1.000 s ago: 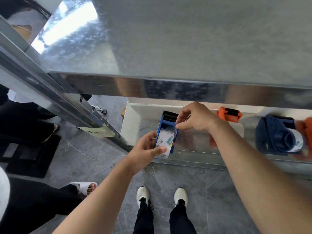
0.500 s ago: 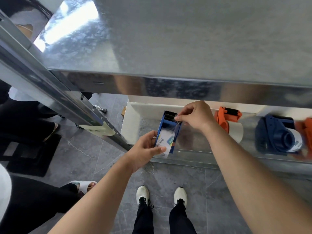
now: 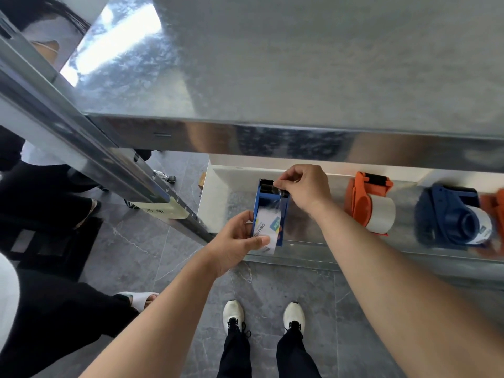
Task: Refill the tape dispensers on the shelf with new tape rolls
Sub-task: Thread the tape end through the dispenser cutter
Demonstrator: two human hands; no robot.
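Tape dispenser (image 3: 257,207) clasped in the left hand (image 3: 234,242) grip, steadying it while the right hand (image 3: 305,188) pinches tape (image 3: 266,223) toward the cutter (image 3: 266,183).

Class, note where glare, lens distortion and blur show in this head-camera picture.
Head view: bright glare whitens the galvanised metal upper shelf at top left; wide-angle distortion swells both forearms toward the bottom; the dark blue plastic tape dispenser at far right is smeared, the bright blue tape dispenser in the left hand sharp.

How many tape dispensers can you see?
4: blue dispenser in the left hand, orange dispenser beside it, dark blue dispenser further right, second orange dispenser cut off at the right edge. More may be hidden.
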